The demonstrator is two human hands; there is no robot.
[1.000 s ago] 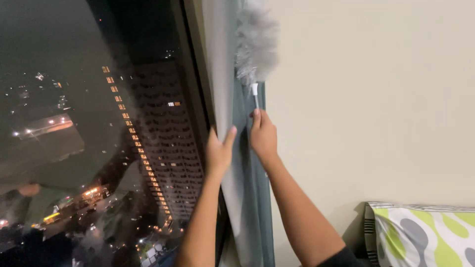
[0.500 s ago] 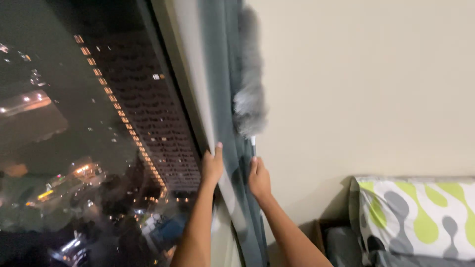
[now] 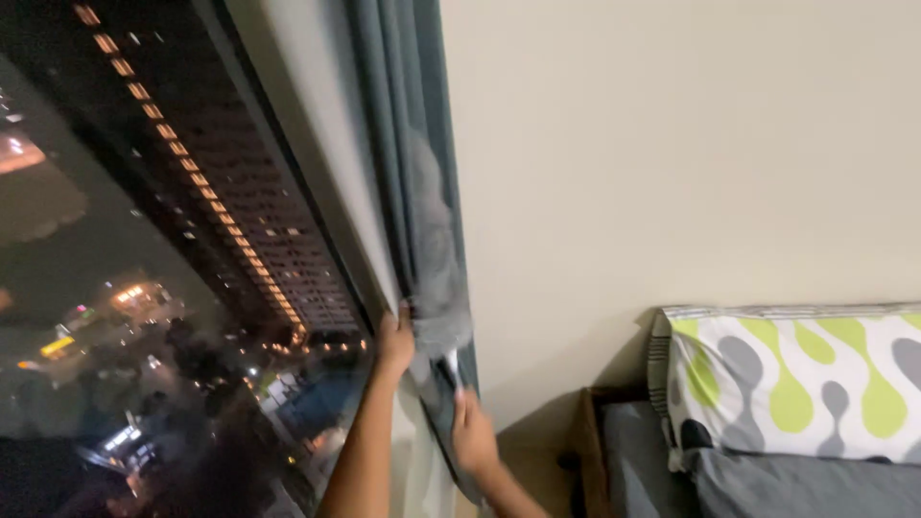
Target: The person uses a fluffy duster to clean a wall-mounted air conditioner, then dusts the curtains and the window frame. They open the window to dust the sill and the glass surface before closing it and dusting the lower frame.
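Against the right-hand side of the view, a plain cream wall (image 3: pixel 672 163) fills most of the frame, and a dark window (image 3: pixel 144 240) with night-time city lights and a lit tower block takes the left. Between them hangs a long blue-grey curtain (image 3: pixel 398 144), gathered in vertical folds from the top edge down past the hands.

Both forearms rise from the bottom edge, close together. The left hand (image 3: pixel 394 342) reaches higher, fingers curled over the curtain's inner edge beside the pale window frame (image 3: pixel 317 173), pinching the fabric. The right hand (image 3: pixel 472 434) sits lower and nearer the wall, closed round the thin pale handle of a grey fluffy duster (image 3: pixel 436 259).

That duster stands nearly upright, its long axis running along the curtain folds; the handle points down into the right hand and the soft head points up, lying against the curtain fabric between the window frame and the wall. Its outline is blurred, so the upper end is hard to tell from the cloth.

Lower right, well apart from the hands, a pillow (image 3: pixel 796 384) patterned in white, green and grey leans against the wall above grey bedding (image 3: pixel 729 480), with a dark wooden bed corner (image 3: pixel 587 451) just beside it.
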